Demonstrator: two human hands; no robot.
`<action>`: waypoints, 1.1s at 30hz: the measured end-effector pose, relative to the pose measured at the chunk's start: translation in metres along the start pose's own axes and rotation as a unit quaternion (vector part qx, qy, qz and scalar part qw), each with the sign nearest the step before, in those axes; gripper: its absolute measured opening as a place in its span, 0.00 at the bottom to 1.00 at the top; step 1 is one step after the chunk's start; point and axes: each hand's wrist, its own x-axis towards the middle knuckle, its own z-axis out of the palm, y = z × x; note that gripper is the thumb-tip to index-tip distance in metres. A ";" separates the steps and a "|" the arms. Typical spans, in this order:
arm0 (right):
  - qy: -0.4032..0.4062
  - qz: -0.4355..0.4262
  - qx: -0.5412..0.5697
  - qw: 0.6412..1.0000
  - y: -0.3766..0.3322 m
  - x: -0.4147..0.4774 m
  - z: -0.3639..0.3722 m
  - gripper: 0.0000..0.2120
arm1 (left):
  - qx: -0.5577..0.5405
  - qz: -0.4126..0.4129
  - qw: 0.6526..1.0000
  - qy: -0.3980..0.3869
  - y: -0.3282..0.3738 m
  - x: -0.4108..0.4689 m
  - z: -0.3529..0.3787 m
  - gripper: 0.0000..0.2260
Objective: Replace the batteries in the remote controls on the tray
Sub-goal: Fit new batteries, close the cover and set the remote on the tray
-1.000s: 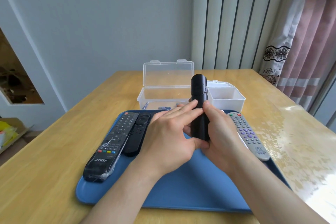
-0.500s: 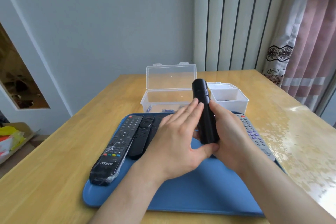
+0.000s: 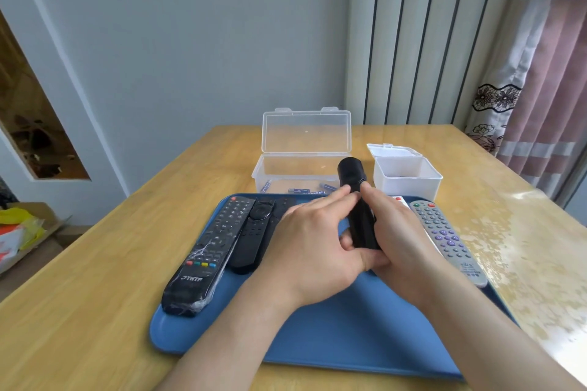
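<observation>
A slim black remote [image 3: 355, 197] is held upright above the blue tray [image 3: 317, 336]. My right hand [image 3: 400, 238] grips it from the right, thumb on its face. My left hand [image 3: 311, 247] wraps it from the left, fingers laid over its front and thumb under its lower end. On the tray lie a wrapped black remote [image 3: 206, 257], a second black remote [image 3: 254, 232] and a grey remote [image 3: 448, 238] with purple buttons. Part of a white remote [image 3: 398, 200] shows behind my right hand.
A clear open box [image 3: 305, 168] holding several batteries [image 3: 298, 190] stands behind the tray. A white open box [image 3: 406, 174] stands to its right. The wooden table [image 3: 95, 295] extends left and right of the tray. A wall and a curtain lie beyond.
My left fingers have curled closer over the remote's front, and the remote sits a little lower between my hands. The view has shifted slightly.
</observation>
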 end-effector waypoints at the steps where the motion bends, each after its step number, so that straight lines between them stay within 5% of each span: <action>1: -0.007 -0.002 0.002 1.000 0.001 -0.001 0.001 0.12 | -0.028 -0.009 1.000 0.003 -0.001 0.000 0.001 0.37; 10: -0.013 -0.024 -0.001 1.000 0.004 0.001 0.002 0.11 | -0.112 -0.019 0.993 0.037 -0.005 0.000 0.001 0.36; 16: 0.009 -0.056 0.060 0.997 -0.002 0.005 -0.002 0.14 | 0.012 0.059 0.998 0.004 -0.005 0.001 -0.002 0.41; 23: 0.032 -0.019 0.074 0.997 -0.005 0.010 -0.014 0.18 | 0.192 0.127 0.972 0.041 0.000 0.000 0.009 0.34; 33: 0.044 -0.005 0.060 0.997 -0.005 0.007 -0.013 0.12 | 0.258 0.194 0.945 0.053 0.003 -0.001 0.020 0.24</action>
